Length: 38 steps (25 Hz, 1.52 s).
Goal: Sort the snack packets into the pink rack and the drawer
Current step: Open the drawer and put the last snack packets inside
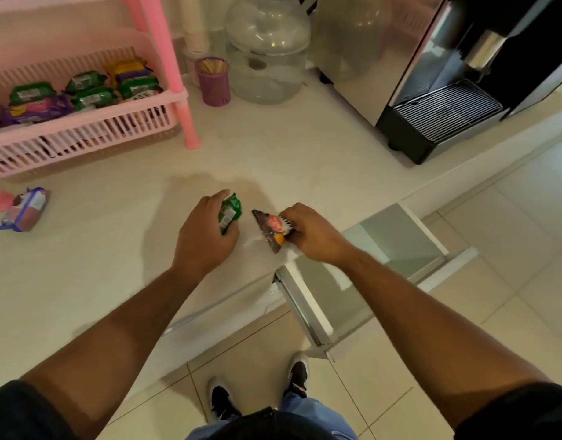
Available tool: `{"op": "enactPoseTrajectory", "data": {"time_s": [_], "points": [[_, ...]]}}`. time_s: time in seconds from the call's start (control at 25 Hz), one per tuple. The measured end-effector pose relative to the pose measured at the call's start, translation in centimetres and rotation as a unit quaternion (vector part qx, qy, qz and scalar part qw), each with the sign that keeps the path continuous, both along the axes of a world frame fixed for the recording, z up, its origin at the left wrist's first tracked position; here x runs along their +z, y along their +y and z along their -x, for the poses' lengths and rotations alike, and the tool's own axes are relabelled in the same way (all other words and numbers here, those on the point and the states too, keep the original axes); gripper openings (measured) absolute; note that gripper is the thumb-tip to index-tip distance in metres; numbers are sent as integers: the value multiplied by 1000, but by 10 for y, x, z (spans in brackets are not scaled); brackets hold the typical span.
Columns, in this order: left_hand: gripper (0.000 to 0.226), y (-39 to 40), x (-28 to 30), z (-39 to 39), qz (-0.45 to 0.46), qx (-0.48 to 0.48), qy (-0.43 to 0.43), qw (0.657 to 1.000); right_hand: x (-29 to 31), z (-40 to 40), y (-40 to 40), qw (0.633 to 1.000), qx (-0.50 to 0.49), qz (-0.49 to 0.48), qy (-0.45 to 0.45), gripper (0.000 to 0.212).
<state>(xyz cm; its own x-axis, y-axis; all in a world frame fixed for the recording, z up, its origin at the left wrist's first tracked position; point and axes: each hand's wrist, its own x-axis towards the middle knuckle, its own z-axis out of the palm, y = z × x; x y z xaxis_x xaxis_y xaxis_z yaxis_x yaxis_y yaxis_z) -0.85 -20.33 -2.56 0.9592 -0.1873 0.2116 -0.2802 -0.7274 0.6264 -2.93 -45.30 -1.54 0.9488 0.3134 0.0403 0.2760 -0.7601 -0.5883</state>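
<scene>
Left hand [206, 230] clenches a green packet [230, 211] over the table; right hand [311, 233] pinches a dark brown packet [271, 228] at the near edge, above the open drawer [400, 239]. That thin corner grip could slip early. Labels too blurred to read.

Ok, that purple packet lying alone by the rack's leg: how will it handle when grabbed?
The purple packet looks like a crimped film wrapper around a blocky fill, so probably light and fairly stiff in the middle, with floppy ends. The glossy film may be a bit slippery. It lies flat on the counter, so it is unlikely to roll.
</scene>
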Motion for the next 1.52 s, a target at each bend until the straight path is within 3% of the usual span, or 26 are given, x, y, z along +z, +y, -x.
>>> {"op": "enactPoseTrajectory", "data": {"time_s": [0.2, 0.36, 0.52, 0.72, 0.84, 0.96, 1.24, 1.52], "points": [[59, -85, 11, 21, 12, -116, -47, 992, 33, 11, -111, 977, -4, 6, 213, 34], [60, -135, 0, 39, -7, -254, -54, 966, 24, 16, -169, 945, 13, 90, 314, 32], [61, -175, -37, 54, -77, -331, -8, 941, -25, 21, -194, 938, -10, 214, 274, 34], [57, -222, -98, 54, -218, -275, 214, 912, -90, 21, -208, 925, -12, 297, 236, 29], [43, -238, -127, 51, -244, -242, 296, 891, -119, 17, -210, 913, 23, 329, 239, 32], [47, -253, -157, 50, -272, -241, 348, 864, -142, 6, -210, 899, 77, 362, 234, 29], [71, -272, -198, 56, -283, -234, 380, 849, -172, 7, -211, 870, 107, 416, 243, 30], [56, -277, -212, 59, -306, -235, 357, 851, -176, 10, -209, 857, 125, 413, 281, 32]]}}
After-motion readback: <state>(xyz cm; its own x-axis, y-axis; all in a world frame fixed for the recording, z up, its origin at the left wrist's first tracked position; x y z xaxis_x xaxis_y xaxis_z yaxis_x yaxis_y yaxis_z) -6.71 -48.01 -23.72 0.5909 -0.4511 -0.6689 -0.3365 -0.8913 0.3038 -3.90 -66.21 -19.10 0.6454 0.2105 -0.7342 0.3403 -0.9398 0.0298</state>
